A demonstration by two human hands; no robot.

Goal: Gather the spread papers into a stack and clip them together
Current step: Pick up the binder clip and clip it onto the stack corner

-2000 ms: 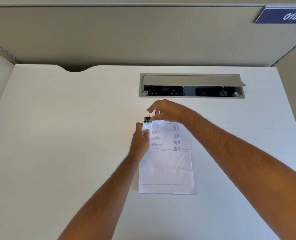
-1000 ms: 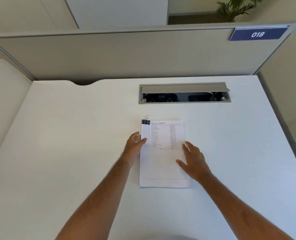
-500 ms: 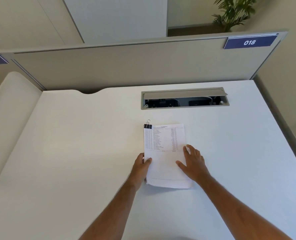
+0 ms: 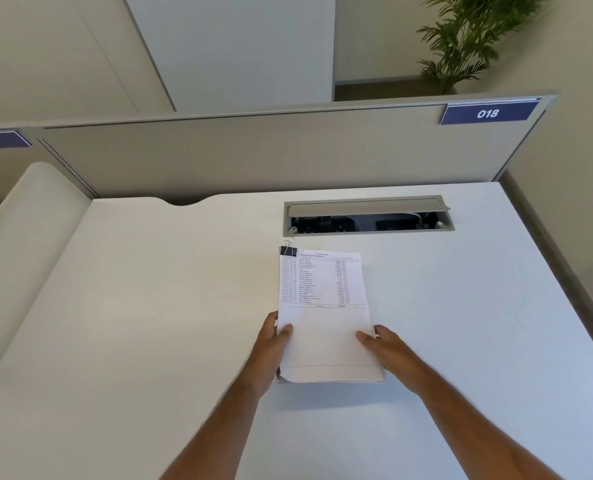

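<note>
A view from above of a white desk (image 4: 149, 323), seen from the head of a person whose two bare forearms reach forward from the bottom edge. In the middle of the desk is a stack of papers (image 4: 326, 323), squared up, with its long side running away from the viewer. The top sheet carries a printed table of small text on its far half (too small to read) and is blank on its near half. A black binder clip (image 4: 288, 250) grips the far left corner of the stack, its wire handles standing up. The left hand (image 4: 271, 348) holds the stack by its near left edge, thumb lying on top of the sheet and fingers curled under the edge, so it is closed on the papers. The right hand (image 4: 387, 348) does the same at the near right edge, thumb on top and fingers tucked beneath. The near end of the stack seems slightly raised off the desk, with a thin shadow below it. Beyond the papers, a long cable slot (image 4: 368, 218) is set into the desk with its grey lid propped open. Behind the desk stands a beige divider panel (image 4: 253, 157) with a blue sign (image 4: 488, 114) reading 018, and a green potted plant (image 4: 468, 39) rises in the background at upper right.
</note>
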